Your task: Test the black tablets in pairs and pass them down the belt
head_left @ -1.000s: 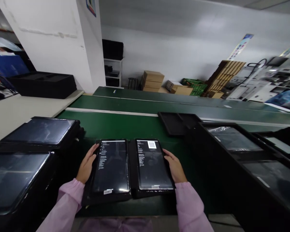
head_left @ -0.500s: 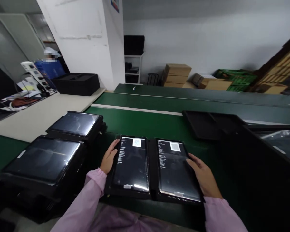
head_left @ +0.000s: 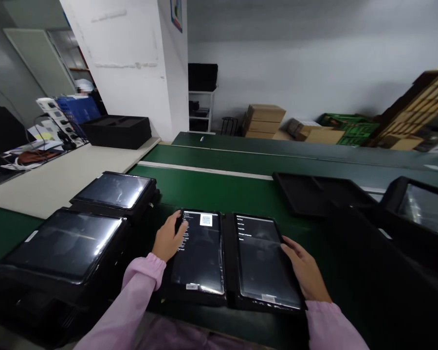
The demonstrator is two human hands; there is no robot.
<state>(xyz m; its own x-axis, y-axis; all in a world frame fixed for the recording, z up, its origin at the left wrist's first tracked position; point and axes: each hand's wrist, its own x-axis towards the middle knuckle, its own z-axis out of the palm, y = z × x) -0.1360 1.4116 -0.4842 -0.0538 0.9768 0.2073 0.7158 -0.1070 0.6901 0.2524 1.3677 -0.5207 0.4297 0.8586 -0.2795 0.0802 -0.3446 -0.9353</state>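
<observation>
Two tablets lie side by side in a black foam tray on the green bench. The left tablet (head_left: 200,260) is lit, with lines of white text and a QR code near its top. On the right tablet (head_left: 261,262), a short white list shows. My left hand (head_left: 168,238) is open at the left tablet's left edge, its thumb over the text and its fingers along the side. My right hand (head_left: 306,267) grips the right tablet's right edge, thumb on the border of the screen and fingers along the side, partly hidden.
Two dark-screened tablets, a nearer one (head_left: 63,243) and a farther one (head_left: 113,189), rest on black foam at left. A black foam tray (head_left: 314,192) lies at right, beside another tablet (head_left: 428,209) in black foam. A black foam block (head_left: 117,131) stands by the pillar (head_left: 127,68).
The right tablet's screen has gone from text with a code to a short list. My left thumb has moved onto the left tablet's text. The view has tilted up slightly.
</observation>
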